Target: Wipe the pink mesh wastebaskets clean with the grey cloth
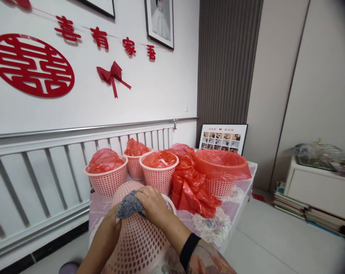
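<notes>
A pink perforated plastic basket (141, 239) is directly in front of me, tilted, with part of its rim showing past my right wrist. My right hand (152, 203) grips a speckled grey cloth (128, 204) against the basket, its fingers curled over the cloth. At the basket's left side is my left hand (114, 222), touching the cloth's lower left end. Its fingers are mostly hidden by the cloth and basket, so its hold cannot be made out. Behind them stand baskets lined with red plastic bags, the nearest being the middle basket (158, 173).
A left basket (106, 179), a back basket (136, 163) and a large right basket (221, 186) hold red bags. A crumpled red bag (194, 192) lies on the flowered tablecloth (218, 224). The radiator (43, 179) borders the left; a white cabinet (318, 186) stands right.
</notes>
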`<state>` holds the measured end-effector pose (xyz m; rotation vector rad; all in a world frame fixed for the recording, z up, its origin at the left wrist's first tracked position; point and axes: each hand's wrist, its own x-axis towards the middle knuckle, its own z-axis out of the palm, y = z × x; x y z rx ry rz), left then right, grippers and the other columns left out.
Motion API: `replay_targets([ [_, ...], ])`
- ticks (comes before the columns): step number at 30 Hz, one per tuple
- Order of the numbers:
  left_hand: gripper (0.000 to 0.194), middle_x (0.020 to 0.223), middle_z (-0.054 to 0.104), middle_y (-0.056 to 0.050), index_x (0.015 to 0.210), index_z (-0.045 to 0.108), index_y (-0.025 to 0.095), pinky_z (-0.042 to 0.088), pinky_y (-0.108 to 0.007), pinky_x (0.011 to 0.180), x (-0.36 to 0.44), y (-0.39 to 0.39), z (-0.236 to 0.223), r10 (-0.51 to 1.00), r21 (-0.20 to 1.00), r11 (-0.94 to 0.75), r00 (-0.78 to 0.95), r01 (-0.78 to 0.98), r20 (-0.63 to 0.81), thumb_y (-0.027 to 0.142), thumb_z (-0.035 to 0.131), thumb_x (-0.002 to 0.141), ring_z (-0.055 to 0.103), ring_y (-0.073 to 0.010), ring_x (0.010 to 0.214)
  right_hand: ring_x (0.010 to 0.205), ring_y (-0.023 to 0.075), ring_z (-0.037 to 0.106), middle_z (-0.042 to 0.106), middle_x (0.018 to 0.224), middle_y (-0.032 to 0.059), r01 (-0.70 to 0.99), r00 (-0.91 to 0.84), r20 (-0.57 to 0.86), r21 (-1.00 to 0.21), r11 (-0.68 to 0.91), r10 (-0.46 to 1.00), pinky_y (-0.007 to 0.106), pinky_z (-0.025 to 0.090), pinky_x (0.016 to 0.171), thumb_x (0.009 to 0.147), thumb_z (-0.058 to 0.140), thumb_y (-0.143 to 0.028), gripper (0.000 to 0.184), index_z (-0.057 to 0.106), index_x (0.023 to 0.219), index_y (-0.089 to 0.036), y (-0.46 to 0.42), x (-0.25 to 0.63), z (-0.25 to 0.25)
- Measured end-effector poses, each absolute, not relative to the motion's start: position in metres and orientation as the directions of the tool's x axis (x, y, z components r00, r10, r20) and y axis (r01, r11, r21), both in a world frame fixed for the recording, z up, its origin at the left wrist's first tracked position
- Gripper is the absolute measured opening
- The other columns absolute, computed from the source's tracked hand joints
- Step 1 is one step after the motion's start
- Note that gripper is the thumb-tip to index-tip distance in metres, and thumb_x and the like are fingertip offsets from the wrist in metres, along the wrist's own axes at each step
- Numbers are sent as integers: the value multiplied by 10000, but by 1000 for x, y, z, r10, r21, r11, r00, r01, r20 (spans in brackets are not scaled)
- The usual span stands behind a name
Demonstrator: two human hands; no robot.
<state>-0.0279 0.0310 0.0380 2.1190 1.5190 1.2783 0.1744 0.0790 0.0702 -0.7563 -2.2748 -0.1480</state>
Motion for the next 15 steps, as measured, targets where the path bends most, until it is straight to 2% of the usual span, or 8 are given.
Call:
replay_targets([
  [3,451,1398,612,-123,1315,586,184,318,-495,1203,-25,26,38,865,632,-431,96,644,492,377,382,962,493,-246,1372,1099,246,545,645,1229,57,570,-541,667,-157,806,512,384,424,941,837,701,-216,360,603,1183,-228,79,181,68],
  [7,454,1436,582,-113,1353,549,191,353,-459,1190,-26,25,36,890,626,-385,93,678,447,312,399,942,510,-216,1358,1102,249,541,643,1212,74,579,-489,676,-220,785,550,395,426,967,790,711,-149,394,611,1167,-202,82,187,62],
  [12,540,1422,587,-163,1361,544,96,369,-502,1178,-35,26,21,909,571,-230,-35,788,415,290,394,880,517,-280,1356,1065,250,550,651,1146,91,549,-368,747,-306,778,553,401,441,958,786,652,-104,354,607,1129,-180,90,197,46],
  [15,557,1447,563,-163,1378,529,80,373,-500,1178,-36,25,16,910,548,-205,-49,811,413,309,383,892,501,-285,1369,1024,250,559,652,1088,90,540,-282,763,-375,753,582,409,454,936,806,604,-118,300,607,1100,-178,95,205,32],
])
